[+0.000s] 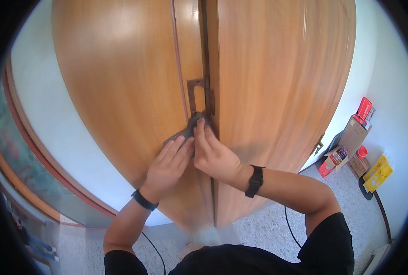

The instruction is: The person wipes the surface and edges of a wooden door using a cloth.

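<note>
A dark grey cloth (180, 134) lies bunched against the wooden door panel (132, 86), just below a dull metal strike plate (191, 94). My right hand (216, 154) pinches its upper end, fingertips pressed into the corner beside the gap between the panels. With fingers laid flat, my left hand (169, 168) holds the lower left part of the cloth against the wood. On the right stands a second wooden panel (276, 79), its edge close to my right fingers. The part of the cloth under my fingers is hidden.
A metal handle (318, 146) sticks out at the right panel's far edge. Cardboard boxes (354, 132), an open carton of small packs (334, 161), a red cup (362, 151) and a yellow bag (378, 173) stand by the wall. A black cable (291, 228) crosses the speckled floor.
</note>
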Available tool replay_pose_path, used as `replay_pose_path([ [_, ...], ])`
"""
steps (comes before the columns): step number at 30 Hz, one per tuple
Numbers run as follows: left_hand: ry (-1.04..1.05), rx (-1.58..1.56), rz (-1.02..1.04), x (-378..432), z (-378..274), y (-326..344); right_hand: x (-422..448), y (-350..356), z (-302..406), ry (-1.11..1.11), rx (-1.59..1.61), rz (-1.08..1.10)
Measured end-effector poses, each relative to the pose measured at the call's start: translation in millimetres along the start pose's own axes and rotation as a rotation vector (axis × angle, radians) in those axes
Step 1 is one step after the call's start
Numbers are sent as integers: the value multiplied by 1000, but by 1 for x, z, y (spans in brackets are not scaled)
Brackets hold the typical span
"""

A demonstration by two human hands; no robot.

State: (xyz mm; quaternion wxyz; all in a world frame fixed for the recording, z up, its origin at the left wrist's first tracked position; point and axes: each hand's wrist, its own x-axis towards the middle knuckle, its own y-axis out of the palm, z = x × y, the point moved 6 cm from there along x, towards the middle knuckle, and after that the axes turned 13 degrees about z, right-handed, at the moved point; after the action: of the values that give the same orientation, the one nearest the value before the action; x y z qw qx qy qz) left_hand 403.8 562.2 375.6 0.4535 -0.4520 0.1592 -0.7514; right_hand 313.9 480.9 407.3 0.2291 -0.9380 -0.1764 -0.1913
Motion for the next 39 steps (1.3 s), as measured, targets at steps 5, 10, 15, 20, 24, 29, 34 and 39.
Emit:
replay_pose_path([
  [5,16,154,-56,8,15,-25,-3,-16,-25,205,191,-221],
  [10,-143,170,-291,46,92,-120,49,-58,-92,311,302,-531],
  [15,-311,116,-348,62,129,-134,105,-53,-110,304,506,-688],
  [20,-318,19,-279,14,83,-79,64,-30,-47,257,677,-651],
  [24,-305,-13,-174,-2,61,-48,42,-14,-23,201,770,-494],
  [29,-353,-48,-247,37,82,-77,61,-32,-67,349,570,-628],
  [34,-411,-45,-388,51,81,-82,76,-29,-80,347,552,-731],
  [39,-453,-81,-336,31,65,-63,62,-28,-56,290,597,-526],
])
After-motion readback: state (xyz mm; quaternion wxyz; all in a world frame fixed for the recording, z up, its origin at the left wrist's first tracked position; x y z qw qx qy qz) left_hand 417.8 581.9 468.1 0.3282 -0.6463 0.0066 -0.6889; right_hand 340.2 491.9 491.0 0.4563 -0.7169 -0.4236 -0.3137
